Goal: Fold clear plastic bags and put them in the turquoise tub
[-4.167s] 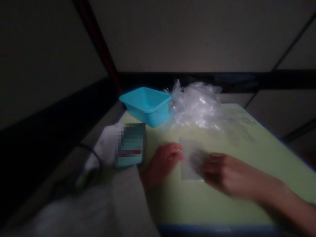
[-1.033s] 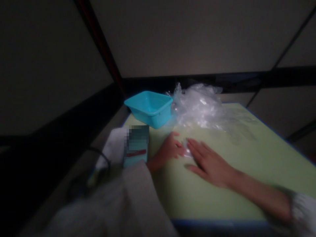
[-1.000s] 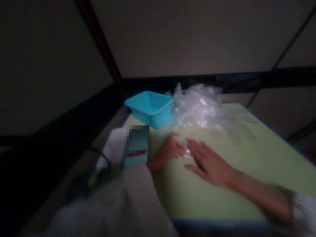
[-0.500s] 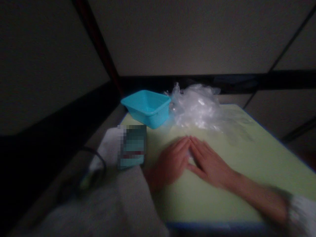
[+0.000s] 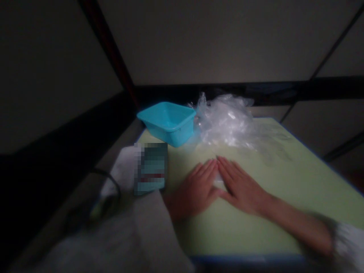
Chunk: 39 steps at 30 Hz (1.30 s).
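My left hand point(image 5: 196, 189) lies palm down on the pale green tabletop point(image 5: 244, 235), its fingers stretched out and pointing forward. Opposite it, my right hand point(image 5: 241, 185) is also flat with extended fingers. The index fingertips meet at the front and the thumbs touch, leaving a small triangular gap. In that gap shows a pale, thin, see-through piece point(image 5: 218, 177), perhaps plastic; most of it is hidden under the hands.
A heap of clear plastic bags point(image 5: 227, 121) sits at the back of the table. Left of it stands a turquoise basin point(image 5: 176, 132). A phone-like slab point(image 5: 152, 168), its screen blurred out, and white material point(image 5: 122, 167) lie at the left edge near a dark cable point(image 5: 108, 174).
My left hand has shifted a little; its thumb now meets the right thumb, and its fingertips sit slightly nearer me. My right hand has barely moved.
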Each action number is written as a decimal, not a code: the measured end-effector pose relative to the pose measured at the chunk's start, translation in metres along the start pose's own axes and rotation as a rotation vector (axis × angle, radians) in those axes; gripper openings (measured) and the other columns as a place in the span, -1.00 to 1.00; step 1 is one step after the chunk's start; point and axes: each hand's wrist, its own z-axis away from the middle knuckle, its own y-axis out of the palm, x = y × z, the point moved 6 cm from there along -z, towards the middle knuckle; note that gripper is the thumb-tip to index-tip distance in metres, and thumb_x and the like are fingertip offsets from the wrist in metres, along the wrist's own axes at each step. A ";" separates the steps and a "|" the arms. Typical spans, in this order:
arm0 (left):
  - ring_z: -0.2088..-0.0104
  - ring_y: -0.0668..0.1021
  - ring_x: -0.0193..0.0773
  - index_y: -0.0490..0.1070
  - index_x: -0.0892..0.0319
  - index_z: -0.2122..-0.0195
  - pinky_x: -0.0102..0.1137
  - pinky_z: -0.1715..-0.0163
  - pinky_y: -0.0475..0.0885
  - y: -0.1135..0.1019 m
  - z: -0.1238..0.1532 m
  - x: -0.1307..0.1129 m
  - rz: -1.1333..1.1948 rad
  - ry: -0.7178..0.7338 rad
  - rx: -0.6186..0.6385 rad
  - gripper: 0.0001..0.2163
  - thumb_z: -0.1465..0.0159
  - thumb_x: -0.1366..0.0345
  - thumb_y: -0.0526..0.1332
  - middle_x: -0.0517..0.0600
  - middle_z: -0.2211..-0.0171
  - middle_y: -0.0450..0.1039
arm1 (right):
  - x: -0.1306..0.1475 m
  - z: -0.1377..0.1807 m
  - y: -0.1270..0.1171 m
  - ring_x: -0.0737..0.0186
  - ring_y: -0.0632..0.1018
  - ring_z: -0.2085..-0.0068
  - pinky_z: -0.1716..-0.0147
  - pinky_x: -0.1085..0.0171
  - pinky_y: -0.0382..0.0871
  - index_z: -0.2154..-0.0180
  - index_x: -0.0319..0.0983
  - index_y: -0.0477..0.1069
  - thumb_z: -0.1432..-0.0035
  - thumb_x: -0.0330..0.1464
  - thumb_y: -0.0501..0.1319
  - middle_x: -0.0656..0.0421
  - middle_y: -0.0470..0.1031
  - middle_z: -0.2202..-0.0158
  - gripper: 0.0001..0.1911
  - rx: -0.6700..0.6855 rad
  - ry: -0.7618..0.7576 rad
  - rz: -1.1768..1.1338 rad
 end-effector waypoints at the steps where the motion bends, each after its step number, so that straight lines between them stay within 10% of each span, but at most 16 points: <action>1: -0.33 -0.05 -0.07 -0.02 0.41 -0.26 -0.13 -0.27 -0.04 0.000 0.000 0.000 0.002 0.000 -0.003 -0.43 -0.38 0.06 -0.12 0.25 -0.32 -0.11 | 0.000 0.000 0.000 -0.05 0.07 -0.30 -0.21 -0.03 0.06 -0.23 -0.55 0.05 -0.25 0.07 -0.19 -0.24 0.03 -0.27 -0.13 0.004 -0.002 0.002; 39: -0.31 0.00 0.04 0.00 0.41 -0.25 -0.04 -0.26 -0.06 0.004 -0.003 0.008 0.020 -0.038 0.016 -0.29 -0.29 -0.13 -0.07 0.32 -0.30 -0.06 | 0.002 -0.001 0.001 -0.08 0.08 -0.29 -0.20 -0.05 0.07 -0.24 -0.51 0.04 -0.28 -0.02 -0.12 -0.24 0.07 -0.26 -0.24 -0.023 0.021 -0.001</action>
